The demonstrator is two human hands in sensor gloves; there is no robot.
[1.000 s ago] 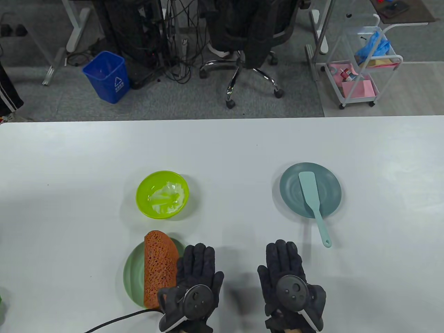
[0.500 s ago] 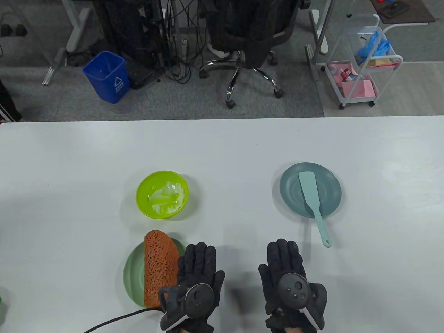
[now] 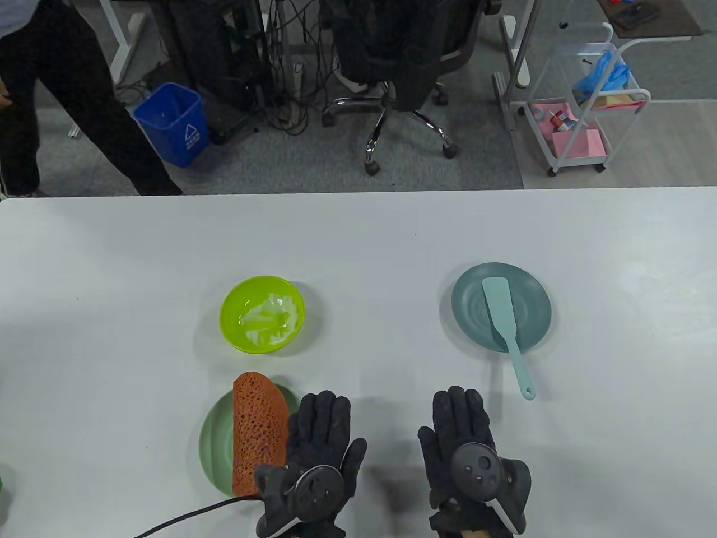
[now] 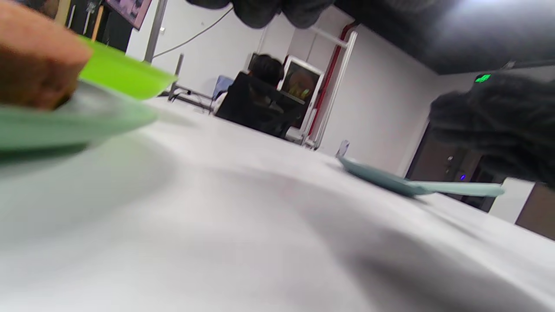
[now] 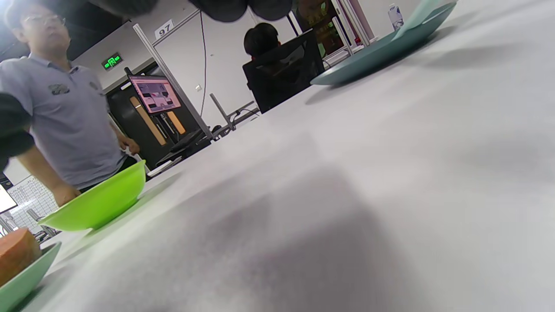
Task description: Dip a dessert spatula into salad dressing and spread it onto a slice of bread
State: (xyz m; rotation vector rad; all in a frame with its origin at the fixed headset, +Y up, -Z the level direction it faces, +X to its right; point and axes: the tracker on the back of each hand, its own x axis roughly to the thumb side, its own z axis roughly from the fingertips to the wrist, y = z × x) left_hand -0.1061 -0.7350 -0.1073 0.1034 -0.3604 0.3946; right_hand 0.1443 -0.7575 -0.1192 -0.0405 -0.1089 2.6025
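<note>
White laminate worktop [image 3: 358, 241], broad and matte, carried every item; it looked to offer a firm backing for pressing and spreading.

Teal plate [image 3: 526, 291], shallow, stood to the right of centre and bore the spatula's blade. Judged rigid and light enough to skid if the tool were dragged rather than lifted.

Pale green plate [image 3: 215, 443], ribbed, sat at the near left, partly under the left hand.

Bread slice [image 3: 256, 434], orange-brown and open-pored, lay on the green plate with one end past the rim. It appeared spongy and soft, likely to dent or shift under a hard stroke.

Lime bowl [image 3: 262, 314], just beyond the bread, held white salad dressing [image 3: 271, 320] smeared across its floor. Dressing judged thick and sticky; bowl judged light and apt to slide.

Dessert spatula [image 3: 507, 328], pale teal, lay with its blade flat on the teal plate and its slim handle running off the near rim to the worktop, hanging-hole end toward the person. Probably light and smooth, the blade somewhat flexible. Best hold: the exposed handle.

Left hand [image 3: 316, 454], gloved, lay flat with fingers spread, holding nothing.

Right hand [image 3: 468, 451], likewise flat and unoccupied, near the handle tip but apart from it.
</note>
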